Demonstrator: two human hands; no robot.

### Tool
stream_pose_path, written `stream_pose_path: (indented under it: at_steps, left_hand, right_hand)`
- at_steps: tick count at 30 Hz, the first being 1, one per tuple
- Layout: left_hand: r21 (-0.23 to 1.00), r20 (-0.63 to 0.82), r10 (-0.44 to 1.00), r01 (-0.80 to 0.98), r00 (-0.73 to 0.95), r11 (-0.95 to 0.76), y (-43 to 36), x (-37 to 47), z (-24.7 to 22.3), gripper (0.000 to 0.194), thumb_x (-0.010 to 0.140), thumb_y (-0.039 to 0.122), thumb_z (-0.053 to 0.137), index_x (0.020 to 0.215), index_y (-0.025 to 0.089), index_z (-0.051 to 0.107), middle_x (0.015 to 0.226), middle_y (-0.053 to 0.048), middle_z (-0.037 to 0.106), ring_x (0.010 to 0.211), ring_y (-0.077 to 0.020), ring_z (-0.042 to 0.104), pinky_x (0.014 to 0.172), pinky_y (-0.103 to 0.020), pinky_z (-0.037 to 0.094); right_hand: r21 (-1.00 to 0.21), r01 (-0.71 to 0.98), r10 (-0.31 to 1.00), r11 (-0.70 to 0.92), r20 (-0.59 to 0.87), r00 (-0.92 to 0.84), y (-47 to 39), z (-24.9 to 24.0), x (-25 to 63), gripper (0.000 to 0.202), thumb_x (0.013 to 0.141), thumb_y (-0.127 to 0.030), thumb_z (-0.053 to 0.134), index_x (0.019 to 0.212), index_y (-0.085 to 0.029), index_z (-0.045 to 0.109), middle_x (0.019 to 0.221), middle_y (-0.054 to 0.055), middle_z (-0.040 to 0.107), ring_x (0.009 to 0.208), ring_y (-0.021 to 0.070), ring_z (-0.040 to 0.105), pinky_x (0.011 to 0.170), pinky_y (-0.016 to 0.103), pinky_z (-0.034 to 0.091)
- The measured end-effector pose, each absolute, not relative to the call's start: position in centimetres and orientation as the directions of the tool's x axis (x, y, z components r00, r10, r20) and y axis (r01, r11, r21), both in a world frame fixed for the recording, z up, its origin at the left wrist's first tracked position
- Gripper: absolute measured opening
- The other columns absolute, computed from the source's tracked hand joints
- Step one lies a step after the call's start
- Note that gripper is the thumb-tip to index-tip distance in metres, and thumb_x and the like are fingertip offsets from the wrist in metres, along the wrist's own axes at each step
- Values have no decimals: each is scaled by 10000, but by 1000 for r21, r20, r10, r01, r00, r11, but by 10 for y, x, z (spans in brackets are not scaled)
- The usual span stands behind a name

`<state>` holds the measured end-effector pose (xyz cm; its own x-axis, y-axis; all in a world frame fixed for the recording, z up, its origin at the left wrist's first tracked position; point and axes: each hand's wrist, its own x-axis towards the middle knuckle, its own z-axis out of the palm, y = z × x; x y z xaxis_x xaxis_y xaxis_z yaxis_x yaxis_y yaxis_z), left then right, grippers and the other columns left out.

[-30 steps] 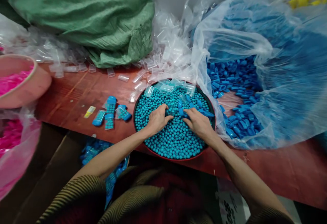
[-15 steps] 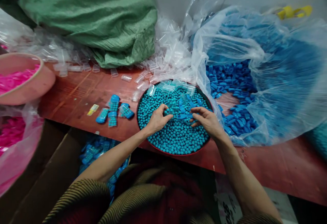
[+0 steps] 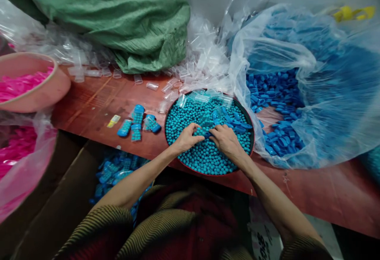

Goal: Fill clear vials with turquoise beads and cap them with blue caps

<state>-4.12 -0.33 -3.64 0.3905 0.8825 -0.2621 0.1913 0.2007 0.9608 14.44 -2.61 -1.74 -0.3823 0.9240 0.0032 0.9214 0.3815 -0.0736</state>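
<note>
Directions taken from the centre of the round tray, 12 o'clock at the wall.

- Table (image 3: 311,198), one: red-brown, worn, running beneath everything listed on it.
- Translucent bag (image 3: 335,82), one, at 2 o'clock: large, bulging, mouth spread; blue caps (image 3: 282,137) spill at its opening.
- Green sack (image 3: 118,22), one, between 10 and 11 o'clock: creased, slumped.
- Round tray (image 3: 216,174), one: red-rimmed, near edge of table, filled with turquoise beads (image 3: 208,163).
- Pile of clear tubes (image 3: 204,60), at 12 o'clock: loose, spreading to the tray's far rim.
- Pink bowl (image 3: 62,84), one, between 9 and 10 o'clock: holds bright pink pieces.
- Left hand (image 3: 188,138), over the beads on the 9 o'clock side: thumb and forefinger curled; whether they grasp anything cannot be told.
- Right hand (image 3: 225,140), on the 3 o'clock side: fingertips pinching one dark blue cap (image 3: 207,135), which sits between the two hands, above the beads.
- Filled tubes (image 3: 138,114), four, at 9 o'clock: bead-filled, grouped on the table.
- Yellow piece (image 3: 113,121), one, at 9 o'clock, farther out: small, lying flat.
</note>
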Motion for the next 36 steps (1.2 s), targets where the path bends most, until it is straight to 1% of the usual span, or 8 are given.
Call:
stream_pose_path:
  at_steps: [3,6,11,15,21,29,34,36]
  left_hand:
    - [963,-239,880,219,410,159,-3,-41,-35,362,664,225,658,1001,156,544,817,28,561,603,-63,459,564,-189,417]
    - [959,-268,858,211,437,192,-3,-41,-33,348,687,222,616,1022,152,555,820,20,560,574,-67,467,522,-199,419]
    - [964,-261,858,171,443,205,-3,-39,-31,295,728,216,561,1017,157,552,792,23,556,584,-84,494,519,-210,419]
    - [992,-107,875,106,473,64,-4,-38,-30,239,707,158,593,945,159,569,859,8,594,764,-113,535,694,-233,456]
    - [969,-248,826,136,506,208,-3,-46,-31,311,766,249,559,1066,179,520,758,41,518,557,-63,474,459,-165,368]
    - [966,-247,803,74,543,247,-5,-42,-31,348,778,289,556,1098,171,488,815,18,552,512,-55,516,404,-157,354]
    - [964,-238,814,25,529,266,-12,-40,-26,418,774,284,569,1166,182,464,772,28,522,492,-55,483,392,-167,365]
    - [962,-241,812,22,532,271,-14,-39,-23,414,783,284,561,1174,182,476,741,31,513,479,-56,466,386,-172,356]
  right_hand:
    - [-38,935,936,353,26,-352,-21,-27,146,156,865,-295,536,896,-175,630,896,108,637,848,266,545,701,342,388]
    - [-105,944,949,313,72,-307,-22,-34,157,182,886,-288,479,918,-147,590,868,131,640,827,269,563,714,348,402]
    - [-465,872,987,154,116,-113,-26,-26,158,266,883,-311,459,1082,-153,540,871,108,677,803,253,634,695,339,462]
    - [-653,724,973,221,98,-209,-30,-11,144,283,883,-284,460,1138,-217,564,911,53,705,792,203,658,717,311,490]
    - [-595,772,963,223,14,-268,-34,-5,162,273,859,-299,504,1077,-245,660,987,59,726,880,235,674,801,369,512]
    - [-798,573,981,188,178,-74,-35,-20,150,329,867,-298,513,1172,-234,615,1111,37,694,1014,201,642,922,374,496]
    - [-565,740,920,365,342,-192,-49,-27,134,359,907,-229,419,1208,-185,611,1050,118,698,956,241,637,880,429,501]
    - [-554,736,909,389,361,-208,-54,-26,132,367,913,-250,422,1226,-176,599,1054,130,694,956,243,639,868,425,509]
